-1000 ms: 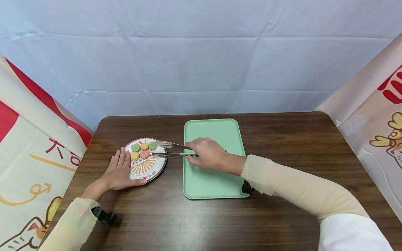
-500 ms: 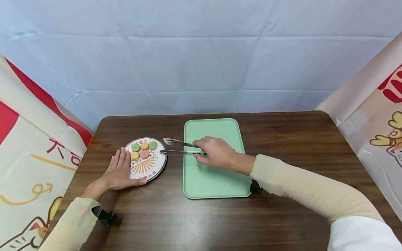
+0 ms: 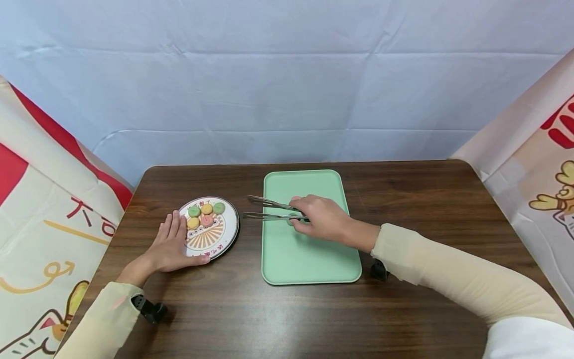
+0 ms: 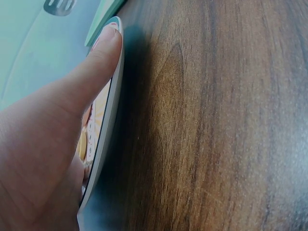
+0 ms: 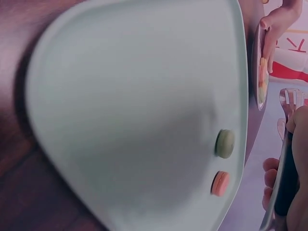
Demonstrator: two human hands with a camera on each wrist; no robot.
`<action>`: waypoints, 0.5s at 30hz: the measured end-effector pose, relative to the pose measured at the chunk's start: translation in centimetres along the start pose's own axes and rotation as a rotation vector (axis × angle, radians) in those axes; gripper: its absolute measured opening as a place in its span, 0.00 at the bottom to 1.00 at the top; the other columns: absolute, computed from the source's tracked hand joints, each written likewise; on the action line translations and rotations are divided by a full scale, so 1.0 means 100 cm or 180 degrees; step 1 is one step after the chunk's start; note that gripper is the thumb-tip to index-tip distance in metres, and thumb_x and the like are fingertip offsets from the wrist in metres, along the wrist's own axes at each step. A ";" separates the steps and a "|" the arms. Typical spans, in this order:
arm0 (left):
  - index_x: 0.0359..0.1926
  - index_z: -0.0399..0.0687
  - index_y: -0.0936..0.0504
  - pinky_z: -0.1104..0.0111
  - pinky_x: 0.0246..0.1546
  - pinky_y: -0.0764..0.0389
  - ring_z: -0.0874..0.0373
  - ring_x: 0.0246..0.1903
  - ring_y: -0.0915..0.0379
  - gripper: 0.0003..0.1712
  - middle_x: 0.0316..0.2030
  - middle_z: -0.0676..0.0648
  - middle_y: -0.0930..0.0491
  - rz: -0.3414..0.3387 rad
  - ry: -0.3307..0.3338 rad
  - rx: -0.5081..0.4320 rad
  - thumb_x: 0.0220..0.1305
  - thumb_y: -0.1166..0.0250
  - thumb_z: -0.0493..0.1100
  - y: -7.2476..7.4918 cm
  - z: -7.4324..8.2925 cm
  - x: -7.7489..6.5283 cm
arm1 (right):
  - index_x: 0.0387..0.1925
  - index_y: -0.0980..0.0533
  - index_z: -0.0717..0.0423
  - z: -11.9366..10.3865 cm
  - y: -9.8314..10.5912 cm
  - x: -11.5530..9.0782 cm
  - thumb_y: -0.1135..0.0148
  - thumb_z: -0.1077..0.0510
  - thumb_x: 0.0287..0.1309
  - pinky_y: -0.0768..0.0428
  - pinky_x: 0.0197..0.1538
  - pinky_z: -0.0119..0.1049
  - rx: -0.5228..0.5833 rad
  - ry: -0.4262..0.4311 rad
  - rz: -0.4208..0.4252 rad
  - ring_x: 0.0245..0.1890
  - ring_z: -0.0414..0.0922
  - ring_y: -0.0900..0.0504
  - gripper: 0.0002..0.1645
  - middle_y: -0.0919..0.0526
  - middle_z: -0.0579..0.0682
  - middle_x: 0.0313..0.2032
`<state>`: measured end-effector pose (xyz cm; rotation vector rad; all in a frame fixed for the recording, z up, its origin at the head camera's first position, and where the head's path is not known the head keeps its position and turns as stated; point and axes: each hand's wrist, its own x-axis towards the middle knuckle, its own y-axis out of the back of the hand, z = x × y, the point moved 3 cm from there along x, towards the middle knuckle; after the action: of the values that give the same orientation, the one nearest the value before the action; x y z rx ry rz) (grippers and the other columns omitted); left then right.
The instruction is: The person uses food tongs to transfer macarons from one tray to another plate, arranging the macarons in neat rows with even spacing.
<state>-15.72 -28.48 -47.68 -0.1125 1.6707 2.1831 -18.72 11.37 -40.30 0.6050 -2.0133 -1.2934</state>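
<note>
My left hand [image 3: 168,244] lies on the left edge of a printed white plate [image 3: 228,234], fingers straight and thumb along the near rim. On that plate sit several macarons: green [image 3: 218,208], yellow [image 3: 207,209] and pink [image 3: 207,220] among them. My right hand [image 3: 320,217] grips metal tongs [image 3: 273,217] with dark handles above a light green tray [image 3: 309,264]. The tips of the tongs stand apart, with nothing between them, left of the tray. In the right wrist view a green macaron [image 5: 225,143] and a pink macaron [image 5: 220,183] lie on the tray; my hand largely covers them from above.
Everything stands on a dark wooden table [image 3: 403,199]. A strip of tabletop separates plate and tray. Behind rises a pale cloth backdrop [image 3: 287,99], with printed cloths [image 3: 58,224] at the sides.
My right hand has drawn the tongs rightward, from over the plate to over the tray and the gap beside it. The left hand and plate stay put.
</note>
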 end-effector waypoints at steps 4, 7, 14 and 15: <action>0.76 0.22 0.68 0.37 0.72 0.72 0.31 0.76 0.85 0.87 0.76 0.27 0.81 0.0002 0.0001 -0.0007 0.46 0.37 0.86 0.000 0.001 0.000 | 0.47 0.19 0.57 0.005 0.001 -0.006 0.35 0.55 0.65 0.24 0.31 0.38 -0.0041 -0.0056 -0.0018 0.32 0.44 0.20 0.13 0.15 0.51 0.37; 0.76 0.22 0.68 0.37 0.72 0.71 0.31 0.76 0.85 0.86 0.76 0.26 0.80 0.0015 -0.0003 -0.0018 0.46 0.37 0.85 0.000 0.002 -0.001 | 0.51 0.19 0.57 0.007 0.002 -0.010 0.34 0.53 0.64 0.22 0.32 0.39 -0.0060 -0.0116 -0.0038 0.35 0.45 0.18 0.17 0.15 0.51 0.35; 0.76 0.22 0.68 0.37 0.72 0.72 0.31 0.76 0.85 0.87 0.76 0.26 0.80 0.0029 -0.0002 -0.0039 0.46 0.37 0.85 0.000 0.003 -0.001 | 0.51 0.17 0.55 0.014 0.006 -0.020 0.34 0.53 0.64 0.25 0.31 0.36 -0.0050 -0.0281 -0.0084 0.30 0.40 0.26 0.17 0.22 0.43 0.29; 0.76 0.22 0.68 0.37 0.72 0.72 0.31 0.76 0.85 0.87 0.76 0.26 0.80 0.0027 -0.0004 -0.0039 0.46 0.37 0.85 0.000 0.003 -0.001 | 0.52 0.17 0.55 0.015 0.006 -0.022 0.34 0.53 0.64 0.25 0.31 0.35 -0.0068 -0.0296 -0.0087 0.30 0.39 0.26 0.17 0.21 0.42 0.29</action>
<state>-15.56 -28.21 -47.51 -0.1077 1.6604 2.1994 -18.39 14.03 -40.76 0.5739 -2.0699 -1.3807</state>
